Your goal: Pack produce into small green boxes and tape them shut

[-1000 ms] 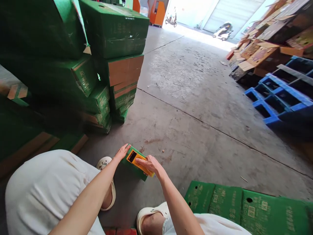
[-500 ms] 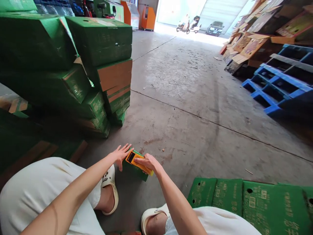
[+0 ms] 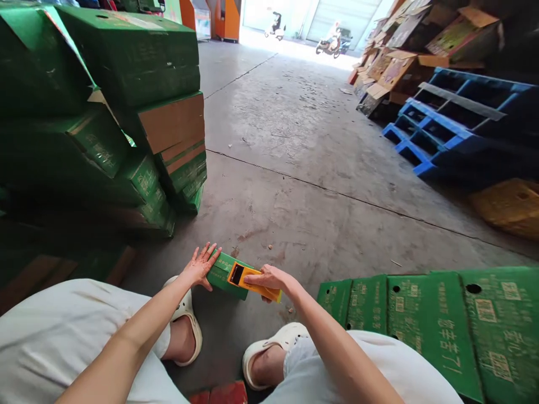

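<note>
On the floor between my feet is a small green carton (image 3: 221, 276) with pale printed characters. My left hand (image 3: 202, 267) rests on its left end, fingers spread apart. My right hand (image 3: 269, 279) is closed around an orange-yellow hand-held device (image 3: 256, 282) with a dark rectangular window at its left end. The device lies over the right part of the carton's top; whether it presses on it I cannot tell. My right thumb or finger stretches along the device's upper face, and the other fingers are partly hidden beneath it.
Tall stacks of green cartons (image 3: 138, 62) rise at the left. A row of green cartons (image 3: 425, 320) stands at the lower right. Blue pallets (image 3: 438, 132) and piled cardboard boxes (image 3: 391, 73) line the right side. A red object (image 3: 227, 393) lies at the bottom edge between my feet.
The view has turned slightly right. The device and my right hand have shifted right along the carton, showing more of its printed top. My left hand stays on the left end.
</note>
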`<control>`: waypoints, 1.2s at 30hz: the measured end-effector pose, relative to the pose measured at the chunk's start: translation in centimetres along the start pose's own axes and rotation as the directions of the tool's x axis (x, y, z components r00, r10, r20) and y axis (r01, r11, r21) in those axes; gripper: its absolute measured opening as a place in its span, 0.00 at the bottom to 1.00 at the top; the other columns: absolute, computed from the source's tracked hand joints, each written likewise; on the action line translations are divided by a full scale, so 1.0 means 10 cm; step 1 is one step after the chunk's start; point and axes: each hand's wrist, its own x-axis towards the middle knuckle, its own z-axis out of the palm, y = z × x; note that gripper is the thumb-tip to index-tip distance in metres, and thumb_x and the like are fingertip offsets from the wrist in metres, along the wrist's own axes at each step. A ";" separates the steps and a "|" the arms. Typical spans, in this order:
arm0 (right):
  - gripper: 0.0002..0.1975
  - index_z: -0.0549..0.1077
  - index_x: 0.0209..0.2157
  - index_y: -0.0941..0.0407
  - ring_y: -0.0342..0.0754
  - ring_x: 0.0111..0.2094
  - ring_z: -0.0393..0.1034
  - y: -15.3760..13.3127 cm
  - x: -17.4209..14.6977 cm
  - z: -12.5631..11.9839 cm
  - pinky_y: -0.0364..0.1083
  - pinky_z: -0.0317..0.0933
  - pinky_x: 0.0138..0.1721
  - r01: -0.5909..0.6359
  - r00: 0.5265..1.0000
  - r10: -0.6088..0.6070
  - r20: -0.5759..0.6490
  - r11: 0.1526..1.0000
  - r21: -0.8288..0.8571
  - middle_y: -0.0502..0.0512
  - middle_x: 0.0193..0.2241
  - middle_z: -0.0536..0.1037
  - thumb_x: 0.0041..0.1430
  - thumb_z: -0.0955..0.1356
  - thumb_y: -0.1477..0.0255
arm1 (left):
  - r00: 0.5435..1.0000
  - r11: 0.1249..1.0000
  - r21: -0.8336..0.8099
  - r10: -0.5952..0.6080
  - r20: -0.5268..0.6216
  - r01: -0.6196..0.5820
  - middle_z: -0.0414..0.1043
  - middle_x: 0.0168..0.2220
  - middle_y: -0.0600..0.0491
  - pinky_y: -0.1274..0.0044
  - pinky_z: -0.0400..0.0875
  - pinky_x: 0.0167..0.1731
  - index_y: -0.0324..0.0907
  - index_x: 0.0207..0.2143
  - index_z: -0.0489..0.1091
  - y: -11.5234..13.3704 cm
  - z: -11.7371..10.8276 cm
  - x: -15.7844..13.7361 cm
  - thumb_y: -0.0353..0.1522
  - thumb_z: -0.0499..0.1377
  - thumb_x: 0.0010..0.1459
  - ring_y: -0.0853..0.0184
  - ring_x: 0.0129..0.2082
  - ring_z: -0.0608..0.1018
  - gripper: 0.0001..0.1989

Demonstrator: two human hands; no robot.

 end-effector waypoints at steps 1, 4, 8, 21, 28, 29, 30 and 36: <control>0.26 0.74 0.27 0.57 0.54 0.25 0.79 0.03 -0.02 -0.01 0.44 0.70 0.26 0.019 1.000 -0.019 0.013 1.000 -0.010 0.58 0.21 0.80 0.59 0.73 0.46 | 1.000 1.000 0.004 0.000 0.001 0.000 0.24 0.79 0.40 0.45 0.32 0.72 0.49 0.79 0.28 0.01 0.01 0.00 0.53 0.78 0.37 0.42 0.77 0.27 0.81; 0.26 0.71 0.26 0.55 0.55 0.25 0.79 0.07 0.01 0.03 0.45 0.70 0.25 0.044 0.999 -0.043 0.013 0.998 -0.044 0.57 0.21 0.80 0.59 0.72 0.46 | 1.000 1.000 0.010 -0.003 -0.001 0.003 0.24 0.79 0.38 0.45 0.32 0.72 0.48 0.79 0.28 0.02 0.02 0.00 0.52 0.79 0.36 0.41 0.77 0.28 0.81; 0.27 0.72 0.27 0.55 0.55 0.26 0.80 0.09 0.10 0.10 0.44 0.70 0.25 0.017 1.000 -0.018 -0.019 0.997 -0.069 0.58 0.21 0.80 0.57 0.73 0.45 | 1.000 1.000 0.014 -0.006 -0.031 0.007 0.26 0.79 0.37 0.45 0.31 0.72 0.47 0.79 0.31 0.02 0.04 0.02 0.51 0.80 0.35 0.39 0.77 0.29 0.81; 0.28 0.72 0.28 0.57 0.59 0.29 0.83 -0.04 0.24 0.04 0.47 0.74 0.29 -0.042 0.999 0.043 0.011 0.995 -0.088 0.63 0.25 0.82 0.55 0.74 0.44 | 0.987 0.984 0.087 0.158 -0.027 -0.155 0.33 0.79 0.32 0.51 0.28 0.73 0.40 0.78 0.27 0.67 0.17 0.22 0.41 0.76 0.37 0.41 0.78 0.33 0.78; 0.27 0.73 0.26 0.57 0.55 0.25 0.79 0.00 0.15 0.09 0.46 0.72 0.26 0.001 1.000 -0.001 -0.004 1.000 -0.014 0.61 0.22 0.80 0.55 0.75 0.46 | 0.983 0.983 0.042 0.180 -0.028 -0.178 0.40 0.78 0.33 0.53 0.26 0.74 0.39 0.78 0.31 0.64 0.11 0.17 0.35 0.70 0.39 0.41 0.78 0.41 0.71; 0.26 0.73 0.26 0.57 0.54 0.24 0.78 -0.01 0.11 0.08 0.45 0.70 0.24 0.007 1.000 -0.007 0.006 1.000 0.001 0.59 0.21 0.79 0.55 0.75 0.47 | 0.984 0.983 0.043 0.177 -0.030 -0.176 0.40 0.78 0.33 0.54 0.26 0.74 0.39 0.79 0.31 0.64 0.11 0.16 0.34 0.70 0.39 0.41 0.78 0.42 0.71; 0.26 0.73 0.26 0.57 0.52 0.23 0.77 0.00 0.06 0.05 0.44 0.68 0.23 0.003 1.000 -0.003 0.021 1.000 0.000 0.58 0.19 0.78 0.55 0.76 0.48 | 0.984 0.984 0.045 0.176 -0.031 -0.174 0.41 0.78 0.34 0.54 0.25 0.74 0.39 0.79 0.32 0.64 0.11 0.15 0.34 0.70 0.39 0.42 0.78 0.42 0.70; 0.26 0.73 0.21 0.57 0.49 0.19 0.73 0.30 -0.39 -0.42 0.43 0.65 0.21 -0.200 0.975 0.215 0.051 0.958 -0.205 0.54 0.17 0.77 0.51 0.77 0.49 | 0.981 0.983 0.031 0.185 -0.063 -0.183 0.42 0.78 0.33 0.56 0.25 0.74 0.36 0.78 0.35 0.64 0.15 0.14 0.33 0.69 0.40 0.43 0.78 0.44 0.69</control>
